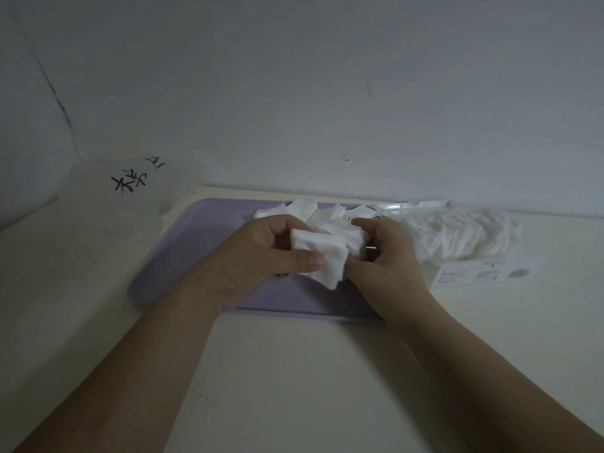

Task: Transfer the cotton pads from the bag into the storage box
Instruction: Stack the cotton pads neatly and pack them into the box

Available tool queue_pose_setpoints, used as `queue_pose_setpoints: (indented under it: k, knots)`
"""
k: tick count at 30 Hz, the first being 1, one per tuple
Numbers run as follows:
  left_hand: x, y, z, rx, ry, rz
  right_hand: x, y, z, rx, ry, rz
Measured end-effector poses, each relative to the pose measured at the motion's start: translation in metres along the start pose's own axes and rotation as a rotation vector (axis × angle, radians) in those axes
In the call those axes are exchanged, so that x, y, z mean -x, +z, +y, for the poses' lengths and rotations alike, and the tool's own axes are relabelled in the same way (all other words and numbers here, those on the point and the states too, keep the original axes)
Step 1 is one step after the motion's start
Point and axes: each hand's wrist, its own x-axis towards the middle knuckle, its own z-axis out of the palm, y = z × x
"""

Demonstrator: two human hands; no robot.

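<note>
A cream table (294, 371) stands against a pale wall in dim light, and a lilac tray (183, 256) lies on it. Just right of the tray sits a clear container (457, 243) with a printed label, packed with white pads; whether it is the bag or the box is unclear. At far left lies filmy plastic (108, 197) with black handwriting. Loose cotton pads (313, 212) are heaped at the tray's back. The left hand (258, 253) grips a bundle of pads (322, 253) above the tray, thumb pressed on top. The right hand (389, 253) curls its fingers round the bundle's right side. It would be best to square the edges between both hands, keep the thumb firm, and lower the bundle flat so nothing fans out.
</note>
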Motion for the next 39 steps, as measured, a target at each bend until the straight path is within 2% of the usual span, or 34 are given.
queue_pose_setpoints:
  k: [5,10,13,18,20,21,23,25,26,31,35,39]
  knots:
    - [-0.001,0.009,-0.008,-0.062,-0.049,0.133,-0.001,-0.002,0.003,-0.008,-0.001,-0.102]
    - [0.001,0.002,-0.007,-0.158,-0.058,0.102,-0.003,-0.005,0.002,0.018,0.05,-0.266]
    - [0.001,0.008,-0.007,-0.2,-0.042,0.143,-0.002,-0.006,0.003,0.038,0.039,-0.348]
    - [0.0,0.009,-0.006,-0.152,-0.023,0.228,-0.002,-0.003,0.006,0.05,0.008,-0.215]
    - [-0.005,0.005,-0.004,-0.099,-0.036,0.327,-0.004,-0.003,0.007,0.02,0.019,-0.17]
    - [-0.01,0.001,-0.005,-0.144,-0.036,0.435,-0.004,-0.003,0.007,0.005,0.026,-0.161]
    - [-0.026,-0.014,-0.012,-0.416,-0.05,0.617,-0.003,-0.003,0.007,-0.002,0.025,-0.142]
    - [-0.042,-0.029,-0.019,-0.705,-0.105,0.592,-0.004,-0.003,0.006,-0.002,0.016,-0.122]
    - [-0.05,-0.034,-0.023,-0.767,-0.133,0.545,-0.005,-0.003,0.005,-0.01,0.017,-0.112]
    - [-0.074,-0.041,-0.039,-0.835,-0.218,0.455,-0.004,-0.003,0.007,-0.021,0.013,-0.101]
    - [-0.075,-0.043,-0.034,-0.768,-0.251,0.426,-0.006,-0.002,0.01,-0.021,0.01,-0.107]
    - [-0.06,-0.045,-0.022,-0.545,-0.31,0.408,-0.005,-0.001,0.009,-0.015,0.007,-0.111]
